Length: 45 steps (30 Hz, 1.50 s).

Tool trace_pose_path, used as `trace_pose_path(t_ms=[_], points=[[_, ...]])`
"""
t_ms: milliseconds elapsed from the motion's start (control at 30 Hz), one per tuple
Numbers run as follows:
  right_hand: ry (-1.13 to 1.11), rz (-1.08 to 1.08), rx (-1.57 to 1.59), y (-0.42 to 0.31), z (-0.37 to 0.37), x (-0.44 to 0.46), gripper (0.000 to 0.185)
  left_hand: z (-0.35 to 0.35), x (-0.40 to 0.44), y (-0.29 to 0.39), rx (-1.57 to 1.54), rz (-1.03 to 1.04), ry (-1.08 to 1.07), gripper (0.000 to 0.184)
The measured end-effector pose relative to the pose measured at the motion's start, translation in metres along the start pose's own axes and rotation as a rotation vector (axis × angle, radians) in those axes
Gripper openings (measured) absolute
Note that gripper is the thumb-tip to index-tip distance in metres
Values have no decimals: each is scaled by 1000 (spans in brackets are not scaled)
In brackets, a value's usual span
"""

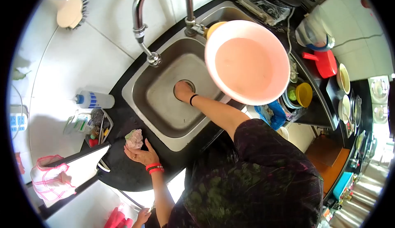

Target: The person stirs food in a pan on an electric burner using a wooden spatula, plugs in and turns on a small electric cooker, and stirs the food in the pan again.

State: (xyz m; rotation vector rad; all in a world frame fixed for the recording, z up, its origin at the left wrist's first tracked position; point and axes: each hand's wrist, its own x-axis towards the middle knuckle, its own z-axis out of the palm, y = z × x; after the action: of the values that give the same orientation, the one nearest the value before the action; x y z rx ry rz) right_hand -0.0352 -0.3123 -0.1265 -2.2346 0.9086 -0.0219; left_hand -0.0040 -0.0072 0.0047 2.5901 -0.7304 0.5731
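My right hand, with a black band at the wrist, reaches down to the round drain in the floor of the steel sink. Its fingers are bunched over the drain, and their tips are hidden. On the black counter left of the sink, my left hand, wearing red bands, is closed around a crumpled pink-and-green cloth-like bundle. A large pink basin holding cloudy liquid rests over the far right part of the sink unit. The chrome faucet arches above the sink, and no water runs from its spout.
A white-and-blue bottle and a caddy of cleaning things stand by the wall. A checked towel hangs at lower left. Another person's hand shows at the bottom. Bowls and a red dipper sit right.
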Motion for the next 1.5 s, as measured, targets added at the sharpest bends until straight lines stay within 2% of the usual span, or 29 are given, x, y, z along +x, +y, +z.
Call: trace_pose_path(t_ms=[33,100,167,200,233,267,333,400,467,533,600,667,733,767,867,900,1000,1033,1067,1133,1167,1200,1233,1267,1300,1333,1400,1433,1500], points=[[-89,67,95,3,-2,1,8,3,-1,-3,13,3,22,80],[-295,314,1046,-30,-53,-49,6,0,-3,1,17,4,47,76],[-566,292,1514,-26,-47,-77,15,3,-7,-9,32,13,34,73],[-517,274,1515,-21,-60,-84,15,20,-1,-7,32,-15,77,70],[-607,174,1705,-20,-71,-106,17,21,-2,-4,42,-4,105,62],[-708,91,1914,-24,-74,-141,19,6,-9,-12,49,26,70,62],[-691,93,2026,-19,-89,-213,19,-29,-19,-24,121,13,-20,59],[-673,-89,1987,17,-125,-231,19,8,-9,-15,46,42,55,58],[-556,-31,2002,40,-138,-291,20,-12,-16,-34,128,76,69,47],[-379,-48,2060,73,-146,-334,19,-62,16,15,-348,541,-77,23],[-197,4,2087,100,-151,-369,18,-72,19,22,-349,525,-80,29],[89,137,2031,131,-166,-404,17,-65,2,8,-122,524,-58,27],[307,190,1957,179,-188,-421,19,-64,-16,40,-179,583,31,26],[377,338,1876,172,-173,-449,21,-71,-17,41,-193,615,5,25],[689,504,1688,228,-183,-461,18,-92,-26,87,-290,702,108,25],[701,495,1684,253,-182,-463,18,-103,-28,107,-329,731,147,25],[910,668,1390,308,-195,-450,18,-144,-43,161,-474,849,294,27],[940,793,1112,320,-207,-453,17,-149,-51,169,-498,879,328,28],[956,905,833,330,-218,-456,16,-147,-60,169,-482,881,366,28],[872,937,750,363,-217,-458,17,-82,-86,110,-257,696,383,31],[856,897,738,374,-219,-458,22,-49,-98,94,-41,499,395,35],[840,856,719,398,-214,-453,28,-59,-116,135,-174,575,276,47],[897,812,533,427,-196,-443,38,-73,-145,176,-283,537,84,43],[860,817,600,417,-201,-450,39,-60,-161,196,-439,564,-123,37],[821,825,665,407,-207,-457,40,-70,-171,243,-657,489,-469,34],[826,866,788,403,-208,-457,42,-38,-183,260,-578,647,-558,36],[895,887,1502,344,-221,-471,47,-28,-220,341,-918,825,-675,40],[791,869,1806,365,-193,-459,52,-27,-231,382,-963,983,-787,43],[694,789,1946,319,-208,-471,57,-33,-263,457,-1110,1158,-858,47]])
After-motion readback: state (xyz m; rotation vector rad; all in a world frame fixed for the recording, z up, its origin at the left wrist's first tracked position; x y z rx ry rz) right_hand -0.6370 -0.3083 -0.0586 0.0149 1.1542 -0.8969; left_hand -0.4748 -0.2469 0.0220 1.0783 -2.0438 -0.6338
